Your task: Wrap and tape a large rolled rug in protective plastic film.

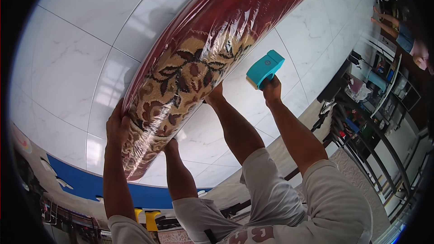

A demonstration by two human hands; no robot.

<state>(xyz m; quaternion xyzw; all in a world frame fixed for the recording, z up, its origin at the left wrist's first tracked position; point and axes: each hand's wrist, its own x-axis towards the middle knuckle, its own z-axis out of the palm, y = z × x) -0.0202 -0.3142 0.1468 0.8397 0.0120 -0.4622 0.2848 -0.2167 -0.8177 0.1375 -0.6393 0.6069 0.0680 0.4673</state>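
Note:
A rolled dark-red carpet [199, 58] with a beige flower border, wrapped in clear plastic film, runs from the lower left to the top right above the tiled floor. My left hand [216, 95] presses against the roll's side, its fingers hidden behind the film. My right hand [271, 88] grips a teal tape dispenser [265, 68] just right of the roll. Another person beside me holds the near end of the roll, with one hand [117, 125] on its left edge and the other hand [171, 145] beneath it.
White marble-look floor tiles [90, 40] fill the view behind the roll. A dark metal rack [370, 122] with assorted goods stands at the right. Another person's legs [398, 27] show at the upper right. A blue strip [90, 183] and shelves lie at the lower left.

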